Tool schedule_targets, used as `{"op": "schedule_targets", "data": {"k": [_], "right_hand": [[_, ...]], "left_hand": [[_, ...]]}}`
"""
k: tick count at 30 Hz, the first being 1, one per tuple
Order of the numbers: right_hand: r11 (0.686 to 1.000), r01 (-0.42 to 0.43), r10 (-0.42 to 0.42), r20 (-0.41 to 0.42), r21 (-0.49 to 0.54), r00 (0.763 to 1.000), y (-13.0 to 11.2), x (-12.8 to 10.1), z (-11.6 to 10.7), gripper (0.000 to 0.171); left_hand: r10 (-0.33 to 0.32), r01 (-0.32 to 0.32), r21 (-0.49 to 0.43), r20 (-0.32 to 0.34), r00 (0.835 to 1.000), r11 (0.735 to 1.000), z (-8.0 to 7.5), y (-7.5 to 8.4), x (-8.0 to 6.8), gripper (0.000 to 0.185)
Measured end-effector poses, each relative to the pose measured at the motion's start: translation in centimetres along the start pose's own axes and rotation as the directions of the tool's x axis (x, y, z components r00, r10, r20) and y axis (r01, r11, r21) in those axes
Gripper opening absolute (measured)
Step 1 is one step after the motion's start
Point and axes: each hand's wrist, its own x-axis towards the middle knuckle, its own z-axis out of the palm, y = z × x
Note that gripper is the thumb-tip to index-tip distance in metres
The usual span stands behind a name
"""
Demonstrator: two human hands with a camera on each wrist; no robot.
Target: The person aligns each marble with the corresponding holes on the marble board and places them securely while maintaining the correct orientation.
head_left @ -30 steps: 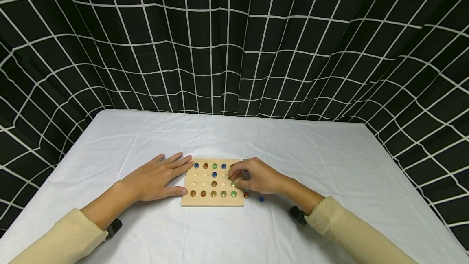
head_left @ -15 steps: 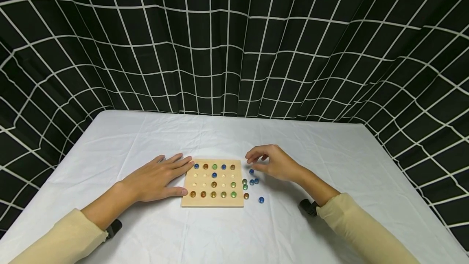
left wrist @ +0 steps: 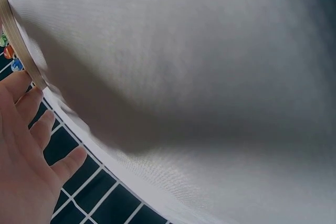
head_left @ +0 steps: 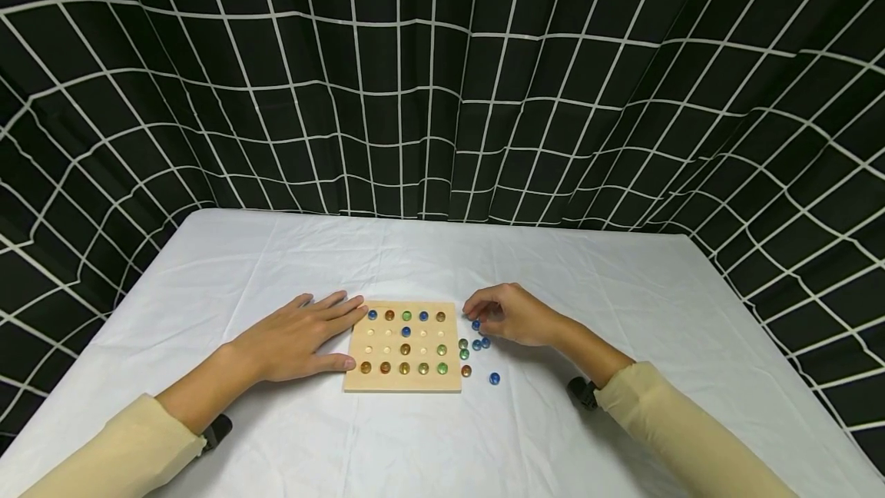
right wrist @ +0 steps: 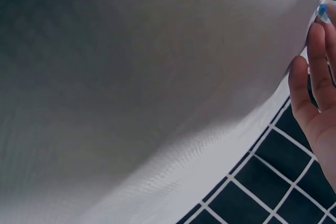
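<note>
A wooden peg-hole board [head_left: 401, 385] lies on the table, holding rows of coloured glass marbles, with several hollows in its middle rows bare. My left hand [head_left: 297, 336] rests spread at its left side, fingertips and thumb at the board's edge. Beyond the board's right side, my right hand [head_left: 518, 315] is low over the cloth, thumb and forefinger around a blue marble [head_left: 475, 325]. Seen from the right wrist, that hand [right wrist: 320, 87] has its fingertips by a blue marble [right wrist: 323, 11]. The left wrist view shows the other hand's fingers [left wrist: 44, 129] against the board's wooden edge [left wrist: 18, 40].
Loose marbles lie right of the board: two green ones [head_left: 465, 354], a brown one [head_left: 466, 371], a blue pair [head_left: 477, 344] and a nearer blue one [head_left: 494, 379]. White cloth [head_left: 588, 275] covers the table. A black gridded curtain [head_left: 442, 98] stands behind.
My right hand left the board's right columns, moved right and back, then lowered onto the farthest loose blue marble. A green marble shows in the right column. My left hand has stayed put.
</note>
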Motion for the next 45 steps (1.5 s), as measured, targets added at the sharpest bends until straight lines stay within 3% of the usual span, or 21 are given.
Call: {"op": "schedule_targets", "data": {"k": [13,18,26,45], "right_hand": [[0.998,0.021,-0.023,-0.032,-0.052,0.999,-0.4,0.3,0.2,0.024],[0.999,0.04,-0.041,-0.052,-0.024,0.998,-1.5,0.7,0.5,0.022],[0.996,0.081,-0.08,-0.015,0.036,0.997,-2.9,1.5,1.5,0.023],[0.994,0.111,-0.111,0.034,0.001,0.993,-3.3,2.2,2.7,0.025]], "left_hand": [[-0.002,0.002,-0.007,0.004,1.0,1.0,-0.1,0.1,0.0,0.081],[-0.007,0.007,-0.004,0.008,1.0,1.0,-0.1,0.0,-0.1,0.082],[-0.005,0.005,-0.008,0.007,1.0,1.0,0.0,-0.1,-0.1,0.083],[0.004,-0.004,-0.004,0.008,1.0,1.0,-0.1,-0.1,0.0,0.082]]}}
